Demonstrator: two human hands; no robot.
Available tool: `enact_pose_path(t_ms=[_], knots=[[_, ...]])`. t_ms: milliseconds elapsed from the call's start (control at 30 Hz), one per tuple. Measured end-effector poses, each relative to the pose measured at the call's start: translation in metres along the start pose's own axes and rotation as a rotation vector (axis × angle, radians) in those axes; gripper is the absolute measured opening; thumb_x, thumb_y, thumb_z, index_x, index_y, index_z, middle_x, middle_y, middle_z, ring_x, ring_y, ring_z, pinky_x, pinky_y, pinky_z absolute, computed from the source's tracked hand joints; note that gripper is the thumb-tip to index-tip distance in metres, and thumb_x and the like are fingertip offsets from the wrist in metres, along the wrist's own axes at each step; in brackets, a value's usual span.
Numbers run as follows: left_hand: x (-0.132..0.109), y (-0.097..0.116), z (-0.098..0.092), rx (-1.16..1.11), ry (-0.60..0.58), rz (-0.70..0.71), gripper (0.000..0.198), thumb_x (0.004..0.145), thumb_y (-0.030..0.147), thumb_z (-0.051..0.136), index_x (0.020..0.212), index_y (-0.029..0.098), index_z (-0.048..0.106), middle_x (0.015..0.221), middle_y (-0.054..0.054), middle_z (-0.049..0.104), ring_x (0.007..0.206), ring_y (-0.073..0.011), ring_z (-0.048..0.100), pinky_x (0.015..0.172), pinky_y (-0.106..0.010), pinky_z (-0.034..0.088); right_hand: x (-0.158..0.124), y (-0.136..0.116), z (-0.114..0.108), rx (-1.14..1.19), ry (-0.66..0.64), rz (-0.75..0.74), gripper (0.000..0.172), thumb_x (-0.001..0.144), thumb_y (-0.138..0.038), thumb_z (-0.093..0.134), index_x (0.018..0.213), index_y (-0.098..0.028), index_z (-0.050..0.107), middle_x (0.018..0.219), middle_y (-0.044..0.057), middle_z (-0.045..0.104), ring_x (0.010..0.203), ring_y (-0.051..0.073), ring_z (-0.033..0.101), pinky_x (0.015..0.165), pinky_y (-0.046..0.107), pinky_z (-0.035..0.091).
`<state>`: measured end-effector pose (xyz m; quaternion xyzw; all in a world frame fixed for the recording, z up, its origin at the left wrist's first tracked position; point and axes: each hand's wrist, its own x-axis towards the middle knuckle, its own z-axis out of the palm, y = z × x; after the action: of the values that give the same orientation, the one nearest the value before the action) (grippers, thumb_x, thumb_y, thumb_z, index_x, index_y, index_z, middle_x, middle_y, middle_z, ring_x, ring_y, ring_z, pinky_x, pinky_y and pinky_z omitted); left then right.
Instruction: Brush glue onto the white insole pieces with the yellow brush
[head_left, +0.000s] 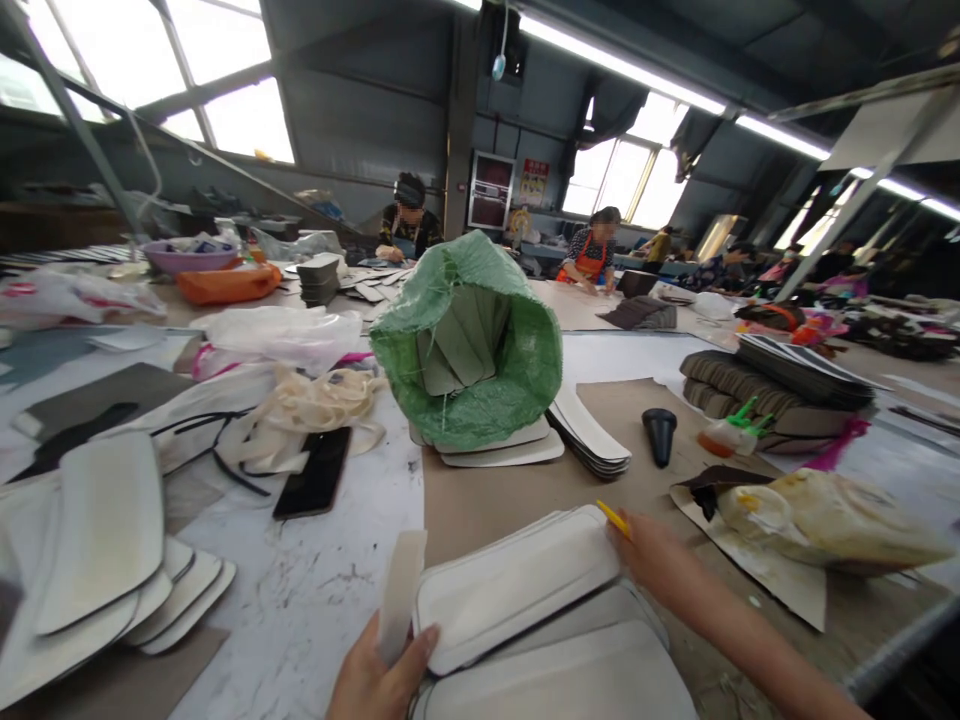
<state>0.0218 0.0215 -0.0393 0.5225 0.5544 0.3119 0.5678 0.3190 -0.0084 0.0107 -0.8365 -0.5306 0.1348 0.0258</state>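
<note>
My left hand at the bottom edge is closed, pinching a thin white strip that stands upright, its thumb resting against the near corner of a white shaped piece. That piece lies on top of a stack of similar white pieces. My right hand rests at the far right corner of the same piece, fingers closed on a yellow pencil.
A green mesh sack of grey pieces lies open ahead, with stacked white pieces beside it. A black phone, a black cone, a glue bottle, bags and more white pieces surround me. Other people work at far tables.
</note>
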Motion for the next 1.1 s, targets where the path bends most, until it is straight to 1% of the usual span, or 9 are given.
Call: enact_pose_path(t_ms=[67, 167, 333, 433, 600, 800, 933, 1000, 1100], knots=[[-0.001, 0.001, 0.000, -0.030, -0.033, 0.027, 0.037, 0.067, 0.042, 0.054, 0.088, 0.012, 0.054, 0.081, -0.006, 0.066, 0.079, -0.0239, 0.057, 0.068, -0.027, 0.044, -0.002, -0.003, 0.002, -0.018, 0.010, -0.021, 0.020, 0.082, -0.017, 0.034, 0.078, -0.014, 0.053, 0.082, 0.017, 0.064, 0.077, 0.027, 0.061, 0.064, 0.034, 0.042], [0.000, 0.001, 0.000, -0.022, -0.043, 0.058, 0.033, 0.069, 0.036, 0.054, 0.090, 0.012, 0.055, 0.081, -0.007, 0.066, 0.077, -0.0236, 0.058, 0.069, -0.029, 0.045, 0.003, -0.005, 0.006, 0.013, -0.003, -0.017, 0.019, 0.080, -0.015, 0.035, 0.074, -0.014, 0.053, 0.076, 0.018, 0.063, 0.074, 0.030, 0.061, 0.064, 0.037, 0.041], [0.001, -0.003, 0.000, -0.010, -0.045, 0.059, 0.031, 0.070, 0.034, 0.052, 0.091, 0.011, 0.054, 0.084, -0.009, 0.066, 0.080, -0.0244, 0.058, 0.072, -0.031, 0.044, 0.011, 0.001, 0.007, 0.220, -0.049, 0.092, 0.027, 0.084, -0.028, 0.028, 0.064, -0.019, 0.044, 0.050, 0.006, 0.058, 0.049, 0.020, 0.059, 0.052, 0.031, 0.044], [0.002, -0.006, -0.001, 0.004, -0.064, 0.070, 0.034, 0.071, 0.038, 0.051, 0.092, 0.011, 0.053, 0.086, -0.010, 0.066, 0.083, -0.0259, 0.058, 0.074, -0.032, 0.043, 0.009, 0.004, 0.006, 0.388, -0.068, 0.147, 0.030, 0.084, -0.035, 0.026, 0.062, -0.020, 0.041, 0.051, 0.001, 0.056, 0.048, 0.014, 0.058, 0.049, 0.024, 0.046], [0.004, -0.007, -0.004, 0.059, -0.038, 0.063, 0.038, 0.069, 0.045, 0.052, 0.089, 0.013, 0.056, 0.082, -0.006, 0.067, 0.084, -0.0258, 0.058, 0.076, -0.029, 0.042, 0.002, -0.001, -0.003, 0.562, -0.055, 0.184, 0.029, 0.080, -0.037, 0.032, 0.061, -0.019, 0.042, 0.050, -0.002, 0.052, 0.046, 0.010, 0.055, 0.049, 0.021, 0.046], [0.005, -0.013, 0.000, -0.010, 0.014, 0.041, 0.042, 0.064, 0.048, 0.055, 0.089, 0.013, 0.056, 0.082, -0.005, 0.067, 0.084, -0.0256, 0.058, 0.075, -0.029, 0.042, -0.005, -0.008, -0.023, 0.596, -0.035, 0.104, 0.029, 0.073, -0.045, 0.046, 0.060, -0.020, 0.041, 0.045, -0.008, 0.034, 0.036, 0.006, 0.032, 0.035, 0.017, 0.026], [0.004, -0.012, 0.000, -0.068, -0.022, 0.019, 0.037, 0.066, 0.046, 0.056, 0.083, 0.014, 0.053, 0.074, -0.004, 0.063, 0.076, -0.0236, 0.056, 0.068, -0.029, 0.042, -0.008, -0.011, -0.032, 0.596, -0.109, 0.068, 0.031, 0.066, -0.048, 0.054, 0.061, -0.020, 0.042, 0.047, -0.008, 0.033, 0.038, 0.005, 0.028, 0.035, 0.019, 0.021], [0.002, -0.009, -0.001, -0.079, -0.013, 0.018, 0.033, 0.065, 0.043, 0.058, 0.081, 0.014, 0.052, 0.069, -0.003, 0.059, 0.070, -0.0211, 0.053, 0.065, -0.029, 0.041, -0.010, -0.012, -0.034, 0.607, -0.138, 0.084, 0.035, 0.065, -0.052, 0.053, 0.059, -0.020, 0.039, 0.044, -0.009, 0.030, 0.037, 0.005, 0.025, 0.035, 0.019, 0.018], [-0.002, -0.004, -0.003, -0.084, 0.053, 0.018, 0.032, 0.063, 0.039, 0.062, 0.079, 0.016, 0.047, 0.057, 0.005, 0.044, 0.057, -0.0151, 0.044, 0.058, -0.026, 0.037, -0.017, -0.009, -0.035, 0.702, -0.148, 0.151, 0.043, 0.062, -0.060, 0.052, 0.061, -0.022, 0.035, 0.041, -0.011, 0.022, 0.036, 0.005, 0.019, 0.036, 0.019, 0.012]])
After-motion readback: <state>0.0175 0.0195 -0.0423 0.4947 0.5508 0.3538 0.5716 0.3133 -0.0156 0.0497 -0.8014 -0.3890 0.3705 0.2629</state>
